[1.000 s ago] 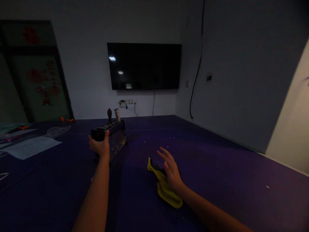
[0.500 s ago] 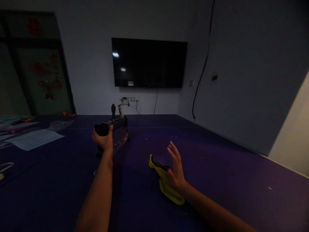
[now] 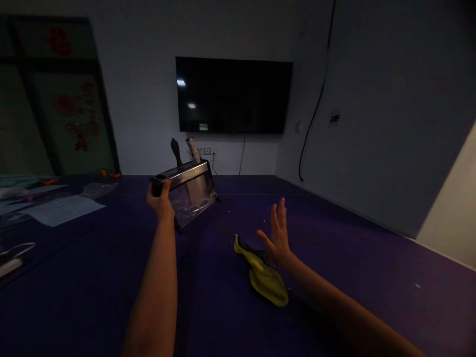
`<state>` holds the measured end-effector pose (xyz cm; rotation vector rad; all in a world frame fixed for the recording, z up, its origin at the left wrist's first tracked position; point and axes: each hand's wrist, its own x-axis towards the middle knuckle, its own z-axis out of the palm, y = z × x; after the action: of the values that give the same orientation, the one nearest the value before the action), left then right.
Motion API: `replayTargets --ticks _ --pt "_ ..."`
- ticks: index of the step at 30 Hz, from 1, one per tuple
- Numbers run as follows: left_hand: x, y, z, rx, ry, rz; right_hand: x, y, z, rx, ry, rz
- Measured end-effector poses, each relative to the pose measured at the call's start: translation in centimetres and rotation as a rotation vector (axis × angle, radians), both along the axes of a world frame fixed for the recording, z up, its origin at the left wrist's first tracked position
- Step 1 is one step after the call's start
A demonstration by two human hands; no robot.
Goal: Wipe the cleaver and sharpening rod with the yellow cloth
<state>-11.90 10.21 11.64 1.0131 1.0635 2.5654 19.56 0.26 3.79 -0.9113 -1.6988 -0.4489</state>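
Note:
My left hand [image 3: 160,201] grips the near black end of a knife holder [image 3: 193,191] with a shiny metal top edge and a clear-looking side. It is tilted, its far end to the right, and looks raised off the purple surface. Two handles stick up from its top: a black handle [image 3: 176,152] and a pale, mottled handle [image 3: 194,149] that may be wrapped. My right hand [image 3: 277,233] hangs open with fingers spread, above a yellow and dark cloth [image 3: 266,280] that lies crumpled on the surface. The hand seems to hold nothing.
On the left lie a printed paper sheet [image 3: 63,210], clear plastic wrap [image 3: 98,189] and a white corded item [image 3: 13,263]. Small orange objects [image 3: 111,173] sit by the door. Small white scraps dot the purple surface [image 3: 345,277]. A television [image 3: 234,96] hangs on the wall.
My left hand has lifted and tilted the knife holder, turning its side more towards me. My right hand has risen slightly, fingers spreading upward, while the cloth stays put.

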Motion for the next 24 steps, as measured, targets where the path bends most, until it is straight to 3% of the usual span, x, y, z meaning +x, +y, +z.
replayTargets --ticks 5,7,9,12,18,24 --pt "1.1 -0.8 1.7 0.062 -0.011 -0.171 -0.7 4.1 4.0 -0.075 0.118 0.002" --pt "2.0 -1.1 2.1 0.065 0.001 -0.236 -0.9 6.3 5.7 -0.156 0.277 0.119" --pt "3.1 -1.4 2.4 0.079 0.002 -0.365 -1.0 8.3 7.0 -0.261 0.503 0.355" --pt "5.0 -1.7 2.5 0.092 0.012 -0.552 -1.1 10.1 8.0 -0.309 0.538 0.477" --pt "9.0 -1.6 1.9 0.081 0.036 -0.707 -0.7 9.4 7.8 -0.323 0.579 0.742" --pt "12.0 -2.1 1.8 0.071 0.082 -0.743 1.7 8.3 8.5 -0.236 0.678 0.684"
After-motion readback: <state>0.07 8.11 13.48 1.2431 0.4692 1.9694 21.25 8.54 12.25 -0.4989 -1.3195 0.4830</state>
